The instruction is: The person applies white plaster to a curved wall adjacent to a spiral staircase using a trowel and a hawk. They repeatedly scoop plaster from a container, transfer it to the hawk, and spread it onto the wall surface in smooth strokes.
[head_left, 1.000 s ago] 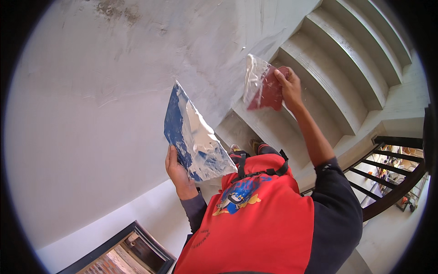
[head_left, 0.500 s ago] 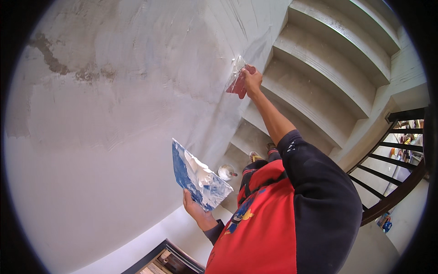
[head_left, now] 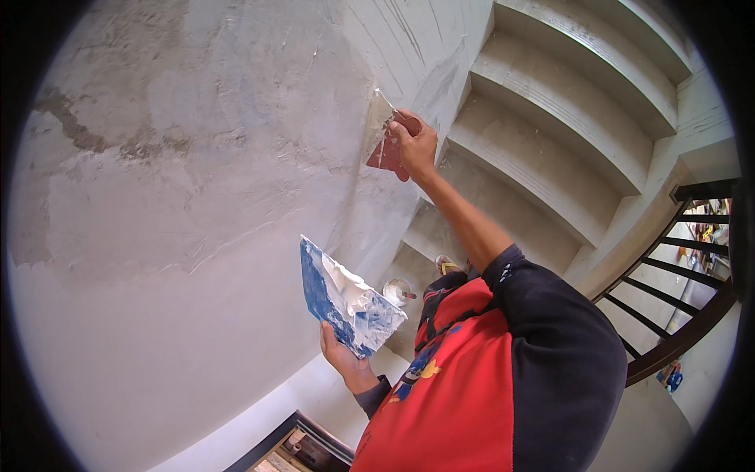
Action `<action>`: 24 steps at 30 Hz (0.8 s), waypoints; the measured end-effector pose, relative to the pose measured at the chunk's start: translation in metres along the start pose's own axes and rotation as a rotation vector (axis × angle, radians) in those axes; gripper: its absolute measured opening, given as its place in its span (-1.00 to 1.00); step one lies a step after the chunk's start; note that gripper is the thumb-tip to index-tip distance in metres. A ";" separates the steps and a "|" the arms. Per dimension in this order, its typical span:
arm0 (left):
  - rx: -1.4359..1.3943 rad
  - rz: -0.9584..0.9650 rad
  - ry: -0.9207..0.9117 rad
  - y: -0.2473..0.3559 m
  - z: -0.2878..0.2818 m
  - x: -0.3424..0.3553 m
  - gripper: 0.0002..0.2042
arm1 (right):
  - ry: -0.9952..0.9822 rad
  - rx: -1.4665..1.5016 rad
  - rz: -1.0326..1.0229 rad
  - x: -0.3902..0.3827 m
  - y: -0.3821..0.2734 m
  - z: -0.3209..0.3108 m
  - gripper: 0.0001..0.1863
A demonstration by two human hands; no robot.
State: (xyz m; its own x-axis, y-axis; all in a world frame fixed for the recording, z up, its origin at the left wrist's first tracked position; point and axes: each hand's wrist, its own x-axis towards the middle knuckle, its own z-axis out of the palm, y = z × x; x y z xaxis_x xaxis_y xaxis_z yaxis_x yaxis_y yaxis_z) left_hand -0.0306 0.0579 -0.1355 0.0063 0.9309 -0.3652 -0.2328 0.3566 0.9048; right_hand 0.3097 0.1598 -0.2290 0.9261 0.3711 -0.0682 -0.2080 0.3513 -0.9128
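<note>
Watching through the head camera, I have a grey wall [head_left: 157, 220] filling the far left, rough and mottled higher up, where a jagged brown patch [head_left: 75, 126] shows, and smoother and paler lower down. Along the bottom edge, I can make out part of a dark-framed opening [head_left: 303, 444]. Next comes the left hand [head_left: 344, 362], grasping a flat blue board [head_left: 318, 291] by its near edge; some of those fingers are hidden beneath it, so I cannot tell how they lie. The board sits tilted in front of the wall, carrying a thick ridge of white paste [head_left: 346, 289] across its middle, with thinner smears toward its right corner. Farther up, the reddish-brown spreader [head_left: 385, 155] is at the wall, near where it meets the stairs, its outer part coated with pale paste; I cannot tell whether its edge touches the surface. The right hand [head_left: 417, 149] has it clenched, thumb laid along the near face and the other fingers mostly out of my sight. Just right of the board, I see a round container [head_left: 397, 291] with whitish contents, then a sandalled foot [head_left: 447, 265] on a step. The person's red top [head_left: 448, 377] and dark sleeve [head_left: 566, 362] take up the lower middle, below curving grey stairs [head_left: 543, 141]. At far right, I get a dark railing [head_left: 676, 330], with blurred clutter [head_left: 704, 228] beyond its bars.
</note>
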 end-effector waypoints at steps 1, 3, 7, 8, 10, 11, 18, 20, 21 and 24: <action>-0.002 0.000 0.001 -0.001 -0.001 0.001 -0.59 | -0.014 0.045 0.023 -0.004 -0.005 0.000 -0.75; 0.013 0.006 -0.007 0.004 -0.004 0.003 -0.59 | -0.042 0.058 0.039 -0.022 -0.028 0.003 -0.76; 0.077 0.013 0.002 0.008 -0.002 0.006 -0.61 | -0.210 -0.053 -0.007 -0.054 -0.066 -0.021 -0.77; 0.083 0.022 -0.009 0.006 -0.001 0.008 -0.61 | -0.282 -0.075 -0.025 -0.057 -0.072 -0.037 -0.77; 0.107 0.041 -0.036 0.004 0.001 0.010 -0.63 | -0.493 -0.199 -0.040 -0.069 -0.105 -0.068 -0.79; 0.123 0.053 -0.055 0.006 0.007 0.008 -0.65 | -0.603 -0.223 -0.060 -0.078 -0.123 -0.080 -0.80; -0.042 -0.008 -0.202 0.010 0.017 0.009 -0.70 | -1.064 -0.454 -1.154 -0.106 -0.199 -0.072 -0.82; -0.067 -0.035 -0.217 0.014 0.020 0.006 -0.70 | -1.149 -0.442 -1.233 -0.113 -0.197 -0.066 -0.82; -0.078 -0.049 -0.229 0.015 0.022 0.004 -0.70 | -1.149 -0.409 -1.219 -0.117 -0.193 -0.069 -0.79; -0.126 -0.060 -0.105 0.020 0.034 -0.005 -0.74 | -1.112 -0.343 -1.195 -0.128 -0.169 -0.089 -0.61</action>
State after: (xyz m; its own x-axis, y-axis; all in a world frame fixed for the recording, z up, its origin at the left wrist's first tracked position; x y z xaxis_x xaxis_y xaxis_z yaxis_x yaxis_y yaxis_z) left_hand -0.0024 0.0630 -0.1084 0.1242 0.9138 -0.3866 -0.3493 0.4049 0.8450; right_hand 0.2543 -0.0233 -0.1018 -0.1897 0.4928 0.8492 0.6177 0.7322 -0.2869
